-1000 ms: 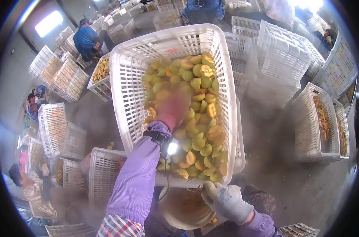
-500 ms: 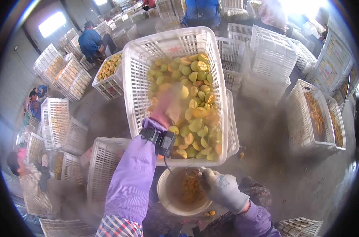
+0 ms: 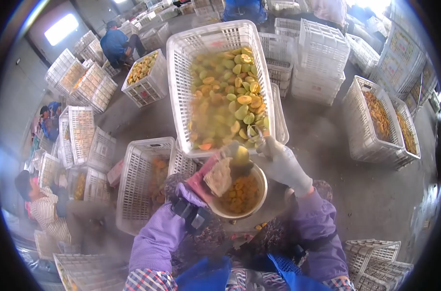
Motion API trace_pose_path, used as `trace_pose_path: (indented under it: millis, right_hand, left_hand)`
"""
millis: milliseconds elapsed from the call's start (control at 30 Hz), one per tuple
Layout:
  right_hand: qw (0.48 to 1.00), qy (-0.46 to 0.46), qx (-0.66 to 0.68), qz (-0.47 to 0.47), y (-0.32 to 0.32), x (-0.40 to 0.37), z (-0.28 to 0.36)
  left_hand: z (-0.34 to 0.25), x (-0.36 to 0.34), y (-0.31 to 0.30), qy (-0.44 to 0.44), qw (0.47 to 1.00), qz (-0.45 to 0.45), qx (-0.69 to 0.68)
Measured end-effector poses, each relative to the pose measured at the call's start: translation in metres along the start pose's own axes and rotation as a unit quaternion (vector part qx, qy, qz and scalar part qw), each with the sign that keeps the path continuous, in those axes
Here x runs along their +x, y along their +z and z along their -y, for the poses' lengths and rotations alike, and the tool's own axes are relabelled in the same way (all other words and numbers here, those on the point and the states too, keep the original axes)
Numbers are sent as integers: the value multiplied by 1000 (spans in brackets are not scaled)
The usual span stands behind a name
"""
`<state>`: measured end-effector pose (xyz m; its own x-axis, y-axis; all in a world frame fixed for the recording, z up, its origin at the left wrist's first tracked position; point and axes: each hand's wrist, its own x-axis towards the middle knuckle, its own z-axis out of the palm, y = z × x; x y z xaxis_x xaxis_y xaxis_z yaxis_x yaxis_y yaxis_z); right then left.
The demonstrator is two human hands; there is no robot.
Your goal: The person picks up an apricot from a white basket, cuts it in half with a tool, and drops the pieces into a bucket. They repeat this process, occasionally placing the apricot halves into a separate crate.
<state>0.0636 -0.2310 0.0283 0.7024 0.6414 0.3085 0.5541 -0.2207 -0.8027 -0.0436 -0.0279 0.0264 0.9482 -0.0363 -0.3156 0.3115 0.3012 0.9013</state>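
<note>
Fruit (image 3: pixel 241 155) seems, through blur, gripped by the left hand (image 3: pixel 215 175) over the bucket's (image 3: pixel 262 195) far edge, the right hand's (image 3: pixel 284 166) fingers closed round a ring tool (image 3: pixel 250 131), crate (image 3: pixel 180 92) just beyond the bucket, presumably for easy reach.

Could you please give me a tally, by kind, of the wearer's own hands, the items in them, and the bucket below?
Gloved hands: 2 (left hand, right hand)
Ring-shaped tool in the right hand: 1
Greenish-yellow fruit in the left hand, blurred: 1
White bucket: 1
Total: 5
</note>
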Motion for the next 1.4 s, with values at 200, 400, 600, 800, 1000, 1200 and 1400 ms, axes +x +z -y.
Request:
trace_pose_path:
  millis: [200, 400, 600, 800, 1000, 1200, 1400]
  right_hand:
    - [989, -75, -81, 103, 15, 4, 19]
    - [984, -64, -117, 114, 33, 31, 20]
    - [978, 135, -6, 157, 27, 76, 18]
    - [970, 167, 19, 177, 41, 91, -17]
    - [922, 251, 262, 136, 41, 99, -6]
    - [834, 324, 446, 20, 42, 93, -7]
    - [941, 318, 94, 67, 53, 96, -33]
  left_hand:
    - [3, -16, 15, -12, 999, 41, 12]
    - [-10, -5, -5, 69, 995, 48, 56]
    - [-15, 25, -26, 237, 949, 10, 206]
    - [-3, 52, -41, 286, 931, -53, 222]
    - [-4, 51, -58, 285, 896, -43, 338]
    - [-11, 40, -49, 183, 959, -128, 177]
    - [21, 48, -83, 333, 838, -163, 401]
